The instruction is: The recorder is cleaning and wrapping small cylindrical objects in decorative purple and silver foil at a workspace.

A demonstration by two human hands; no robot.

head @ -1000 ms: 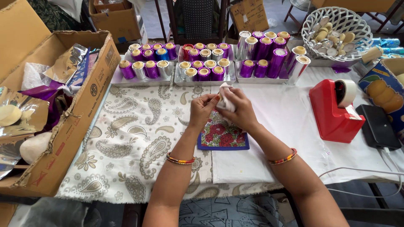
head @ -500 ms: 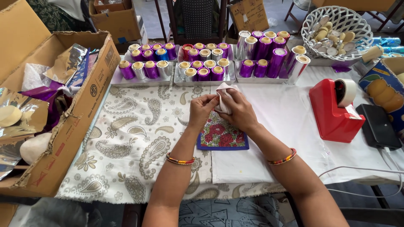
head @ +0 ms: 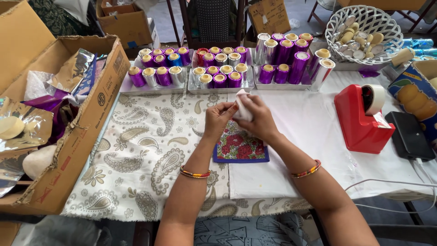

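My left hand [head: 217,119] and my right hand [head: 256,119] meet above the table's middle, both pinching a small white wrapped piece [head: 243,105] between the fingers. Under them lies a small floral mat with a blue border [head: 238,148] on the paisley cloth [head: 136,159]. Each wrist wears a beaded bangle. Behind the hands stand trays of purple and silver foil-wrapped cylinders [head: 214,68].
An open cardboard box [head: 68,136] with foil sheets and round pale pieces sits at the left. A red tape dispenser [head: 362,119] and a black device [head: 409,135] lie at the right. A white basket [head: 364,32] of round pieces stands back right.
The hands have stayed in place over the mat, with only small finger movements on the white piece.
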